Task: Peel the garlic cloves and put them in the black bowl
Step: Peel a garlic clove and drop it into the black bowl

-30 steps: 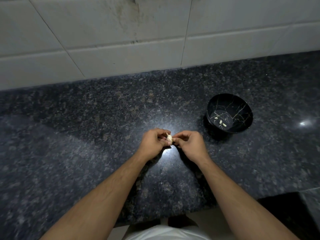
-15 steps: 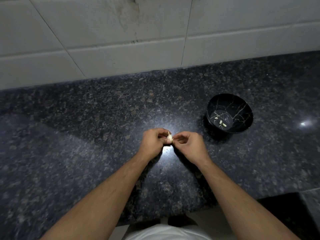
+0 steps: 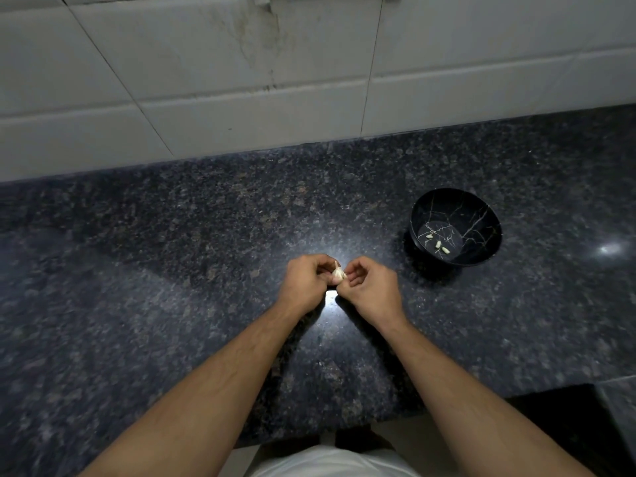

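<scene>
Your black bowl (image 3: 481,215) holds three peeled cloves (image 3: 437,244). Between your hands above the counter (image 3: 172,270), left hand (image 3: 304,282) grips the garlic (image 3: 338,273), tip up and away; right hand (image 3: 373,287) fingers pinch its skin.

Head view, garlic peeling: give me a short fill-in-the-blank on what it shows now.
1. The garlic is held between ____ hands.
2. The black bowl holds ____ peeled cloves.
3. The bowl stands to the ____ of the right hand.
4. The left hand hovers above the dark granite ____.

Missing: both; three; right; countertop
</scene>
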